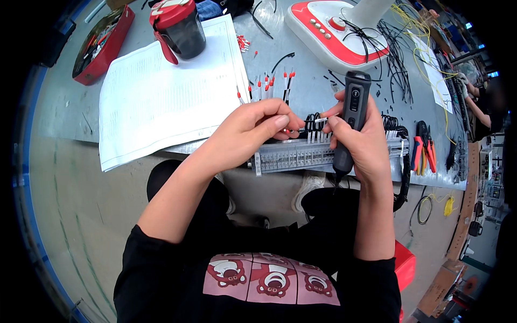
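Fingers: left hand has thumb and forefinger pinching a thin black wire; right hand has thumb and index closed near the wire's white sleeve, contact uncertain, the remaining fingers curled around the driver.
Driver: dark cordless screwdriver, upright in the right palm, bit pointing down past the strip's near side, apparently on no screw.
Terminal strip: grey terminal strip lying along the near edge of the workbench.
Wired so far: black wires with white sleeves rise from the strip's middle and right end; judging by these, part is filled.
Left over: red-tipped wires stand beyond the strip's left half, seemingly unconnected; the hands hide some slots, so no exact tally.
Near right corner: pliers.
Left side: paper sheet, with a red-lidded cup on its far edge.
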Tool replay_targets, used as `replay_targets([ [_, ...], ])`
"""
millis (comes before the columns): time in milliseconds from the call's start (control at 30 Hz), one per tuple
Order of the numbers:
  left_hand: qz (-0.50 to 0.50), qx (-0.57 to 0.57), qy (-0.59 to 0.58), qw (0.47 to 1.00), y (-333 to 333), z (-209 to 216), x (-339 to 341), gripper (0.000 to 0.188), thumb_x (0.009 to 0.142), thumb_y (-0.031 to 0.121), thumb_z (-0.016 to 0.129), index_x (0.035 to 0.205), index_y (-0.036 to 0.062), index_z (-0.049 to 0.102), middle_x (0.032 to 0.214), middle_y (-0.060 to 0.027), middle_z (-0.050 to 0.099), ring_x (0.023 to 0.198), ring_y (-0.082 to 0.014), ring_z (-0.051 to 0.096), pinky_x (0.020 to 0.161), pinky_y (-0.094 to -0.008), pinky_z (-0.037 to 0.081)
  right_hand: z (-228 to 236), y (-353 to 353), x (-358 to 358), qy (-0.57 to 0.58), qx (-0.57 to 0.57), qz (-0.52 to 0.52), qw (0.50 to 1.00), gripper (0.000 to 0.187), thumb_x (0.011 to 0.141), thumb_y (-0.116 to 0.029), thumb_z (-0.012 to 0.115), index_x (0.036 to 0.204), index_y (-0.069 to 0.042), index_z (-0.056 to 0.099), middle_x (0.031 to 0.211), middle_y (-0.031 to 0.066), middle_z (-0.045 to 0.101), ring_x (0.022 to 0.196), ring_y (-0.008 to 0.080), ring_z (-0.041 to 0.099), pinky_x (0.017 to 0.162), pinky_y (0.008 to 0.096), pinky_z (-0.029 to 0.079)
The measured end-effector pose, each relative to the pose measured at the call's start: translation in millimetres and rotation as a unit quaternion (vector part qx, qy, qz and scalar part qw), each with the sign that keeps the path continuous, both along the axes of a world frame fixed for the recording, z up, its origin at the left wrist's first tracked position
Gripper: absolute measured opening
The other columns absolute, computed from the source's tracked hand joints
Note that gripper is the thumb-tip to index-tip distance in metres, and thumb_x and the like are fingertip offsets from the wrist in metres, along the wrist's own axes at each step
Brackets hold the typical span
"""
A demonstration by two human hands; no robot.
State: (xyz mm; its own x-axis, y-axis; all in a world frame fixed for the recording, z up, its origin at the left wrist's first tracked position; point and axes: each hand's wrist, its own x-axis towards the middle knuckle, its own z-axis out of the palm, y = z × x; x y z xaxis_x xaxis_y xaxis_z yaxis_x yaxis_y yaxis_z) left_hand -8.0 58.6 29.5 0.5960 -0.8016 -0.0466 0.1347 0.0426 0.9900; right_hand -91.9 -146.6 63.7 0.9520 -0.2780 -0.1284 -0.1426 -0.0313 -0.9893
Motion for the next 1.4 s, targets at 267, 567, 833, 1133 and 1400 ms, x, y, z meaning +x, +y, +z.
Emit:
replay_targets([
  [267, 0.032, 0.110, -0.143, 0.983, -11, -6, -5, 0.028, 0.099, 0.025, 0.060, 0.110, -0.0004, 0.063, 0.087, -0.0013, 0.060, 0.084, -0.0074, 0.058, 0.077, -0.0240, 0.050, 3, 3, -3, -0.011, -0.012, 0.017, 1.000, 0.039, 0.085, -0.001, 0.064, 0.120, 0.001, 0.047, 0.092, 0.0094, 0.065, 0.073, 0.0093, 0.061, 0.057, 0.0227, 0.050],
  [567, -0.018, 0.108, 0.011, 0.994, -14, 2, 3, 0.035, 0.097, 0.025, 0.059, 0.123, 0.0023, 0.064, 0.098, -0.0080, 0.072, 0.073, -0.0071, 0.061, 0.073, -0.0213, 0.049, 2, 4, -7, -0.017, -0.019, 0.021, 0.999, 0.039, 0.084, 0.000, 0.065, 0.120, 0.001, 0.049, 0.090, 0.0072, 0.065, 0.070, 0.0063, 0.057, 0.057, 0.0214, 0.047],
  [833, -0.006, 0.121, 0.056, 0.991, -20, 8, 2, 0.037, 0.089, 0.022, 0.065, 0.121, 0.0029, 0.065, 0.097, -0.0108, 0.074, 0.069, -0.0080, 0.066, 0.067, -0.0203, 0.050, 1, 1, -7, -0.025, -0.026, 0.034, 0.999, 0.040, 0.081, 0.001, 0.067, 0.117, 0.000, 0.049, 0.088, 0.0062, 0.064, 0.070, 0.0061, 0.056, 0.059, 0.0226, 0.046],
  [1133, 0.006, 0.071, 0.090, 0.993, -22, -8, -5, 0.034, 0.085, 0.013, 0.063, 0.117, 0.0008, 0.067, 0.087, -0.0076, 0.070, 0.076, -0.0115, 0.066, 0.073, -0.0237, 0.054, 1, 2, -11, 0.009, -0.103, 0.022, 0.994, 0.045, 0.082, -0.009, 0.071, 0.122, 0.001, 0.052, 0.091, 0.0062, 0.066, 0.068, 0.0100, 0.059, 0.059, 0.0242, 0.048],
  [1400, 0.037, -0.018, 0.179, 0.983, -35, -26, -5, 0.024, 0.092, 0.016, 0.063, 0.100, -0.0068, 0.064, 0.086, -0.0096, 0.067, 0.073, -0.0138, 0.067, 0.068, -0.0263, 0.053, -2, 12, -8, 0.004, -0.066, 0.014, 0.998, 0.043, 0.086, 0.001, 0.066, 0.125, 0.000, 0.048, 0.096, 0.0092, 0.063, 0.070, 0.0087, 0.059, 0.058, 0.0205, 0.049],
])
